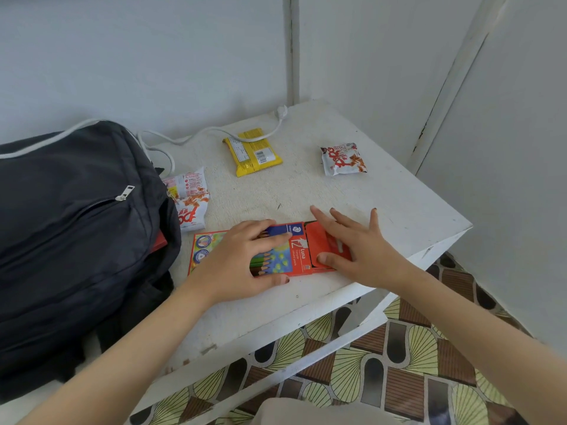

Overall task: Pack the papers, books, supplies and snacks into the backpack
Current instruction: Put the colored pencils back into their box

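Observation:
A red box of coloured pencils [296, 256] lies flat near the front edge of the white table [306, 191]. My left hand [242, 265] rests on the box's middle, fingers along its far edge and thumb at its near edge. My right hand [356, 243] lies with straight fingers on the box's open red end flap [319, 240]. The black backpack [73, 228] lies on the table's left side, something red showing at its opening. Three snacks lie loose: a yellow packet [252, 151], a white-and-red packet [343, 158] at the back right, and another white-and-red packet [190, 200] beside the backpack.
A white cable [196, 134] runs along the back of the table and behind the backpack. White walls close off the back and right. The table's front and right edges drop to a patterned floor [383, 372].

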### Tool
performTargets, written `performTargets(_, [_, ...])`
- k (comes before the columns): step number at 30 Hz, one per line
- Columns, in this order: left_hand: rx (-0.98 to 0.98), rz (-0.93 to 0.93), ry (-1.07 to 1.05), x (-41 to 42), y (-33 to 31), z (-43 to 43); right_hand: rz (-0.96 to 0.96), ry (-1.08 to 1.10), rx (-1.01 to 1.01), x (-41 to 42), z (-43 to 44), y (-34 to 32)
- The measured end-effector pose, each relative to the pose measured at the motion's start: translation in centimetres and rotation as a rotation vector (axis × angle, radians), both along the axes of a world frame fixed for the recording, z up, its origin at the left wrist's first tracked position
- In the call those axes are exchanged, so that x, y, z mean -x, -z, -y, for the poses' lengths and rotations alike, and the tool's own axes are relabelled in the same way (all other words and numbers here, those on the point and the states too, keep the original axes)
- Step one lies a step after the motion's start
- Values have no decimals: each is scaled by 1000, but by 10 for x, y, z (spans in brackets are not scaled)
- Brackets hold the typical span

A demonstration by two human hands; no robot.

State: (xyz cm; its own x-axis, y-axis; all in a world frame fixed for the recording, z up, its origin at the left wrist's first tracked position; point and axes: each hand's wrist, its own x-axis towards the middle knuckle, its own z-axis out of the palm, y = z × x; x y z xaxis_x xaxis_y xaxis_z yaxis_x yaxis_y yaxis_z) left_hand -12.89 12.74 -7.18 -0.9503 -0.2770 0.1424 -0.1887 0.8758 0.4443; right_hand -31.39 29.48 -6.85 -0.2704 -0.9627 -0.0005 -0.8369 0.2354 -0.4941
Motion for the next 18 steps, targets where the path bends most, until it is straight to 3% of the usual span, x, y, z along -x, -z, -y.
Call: performTargets(18, [35,30,-19,-1,2,-2,-103,-58,-53,-6,15,2])
